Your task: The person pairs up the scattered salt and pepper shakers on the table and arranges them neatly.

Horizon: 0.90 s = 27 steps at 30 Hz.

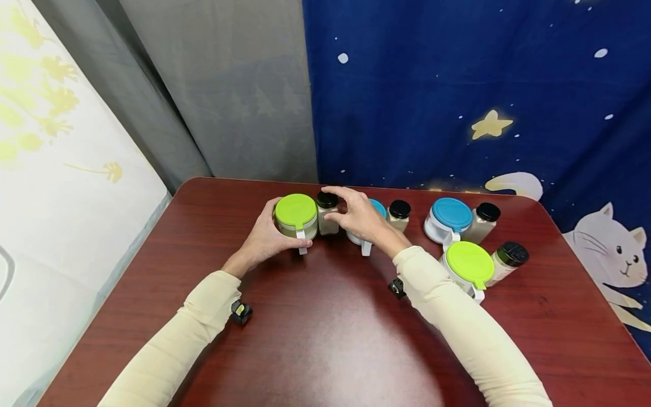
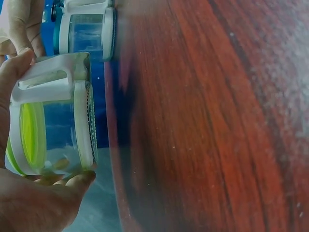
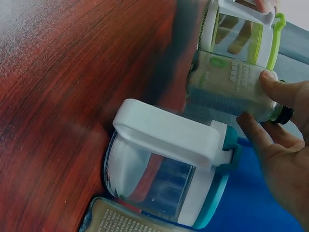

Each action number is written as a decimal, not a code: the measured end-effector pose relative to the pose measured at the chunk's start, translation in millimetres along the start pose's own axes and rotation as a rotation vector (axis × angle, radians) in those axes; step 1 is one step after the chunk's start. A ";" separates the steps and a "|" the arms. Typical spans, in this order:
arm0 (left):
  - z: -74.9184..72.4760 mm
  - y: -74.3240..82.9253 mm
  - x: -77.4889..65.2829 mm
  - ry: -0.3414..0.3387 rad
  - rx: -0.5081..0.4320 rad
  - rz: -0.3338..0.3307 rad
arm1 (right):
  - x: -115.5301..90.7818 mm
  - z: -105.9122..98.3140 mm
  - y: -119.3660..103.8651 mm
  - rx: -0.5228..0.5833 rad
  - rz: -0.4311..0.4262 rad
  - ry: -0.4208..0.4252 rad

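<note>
My left hand (image 1: 269, 229) wraps around a clear jar with a green lid (image 1: 295, 210) and white handle. Its thumb lies by the handle (image 2: 46, 79), and its fingers curl along the jar's far side. Beside that jar stands a glass pepper bottle (image 1: 328, 220) with a black cap. In the right wrist view, my right hand (image 3: 285, 154) pinches the pepper bottle (image 3: 227, 87) near its capped end, thumb on one side and fingers on the other. A blue-lidded jar (image 3: 154, 169) stands next to it, partly hidden by the right hand in the head view.
Another black-capped bottle (image 1: 399, 213) stands right of the middle jar. Farther right are a second blue-lidded jar (image 1: 451, 215), a black-capped bottle (image 1: 483, 220), a second green-lidded jar (image 1: 469, 263) and a shaker (image 1: 508, 260). A curtain (image 1: 458, 85) hangs behind the brown table (image 1: 315, 339).
</note>
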<state>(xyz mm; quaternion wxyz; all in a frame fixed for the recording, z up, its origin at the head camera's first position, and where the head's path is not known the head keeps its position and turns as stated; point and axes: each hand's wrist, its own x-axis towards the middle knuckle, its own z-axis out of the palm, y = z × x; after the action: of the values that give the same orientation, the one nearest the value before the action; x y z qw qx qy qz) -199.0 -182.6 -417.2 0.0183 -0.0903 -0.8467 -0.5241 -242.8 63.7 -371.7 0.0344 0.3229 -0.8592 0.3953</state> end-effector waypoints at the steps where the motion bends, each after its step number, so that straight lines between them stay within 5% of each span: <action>1: -0.3 0.6 -0.3 0.000 -0.001 0.001 | -0.6 -0.2 -0.7 0.002 0.002 0.000; 27: 1.0 9.6 -23.5 -0.039 -0.017 0.036 | -29.8 -1.0 -7.6 0.057 0.011 0.017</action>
<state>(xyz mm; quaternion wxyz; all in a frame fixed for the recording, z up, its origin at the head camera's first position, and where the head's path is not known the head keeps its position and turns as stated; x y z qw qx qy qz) -174.2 -180.6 -412.2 0.0104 -0.1162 -0.8406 -0.5289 -215.1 76.5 -375.4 0.0302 0.3159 -0.8489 0.4227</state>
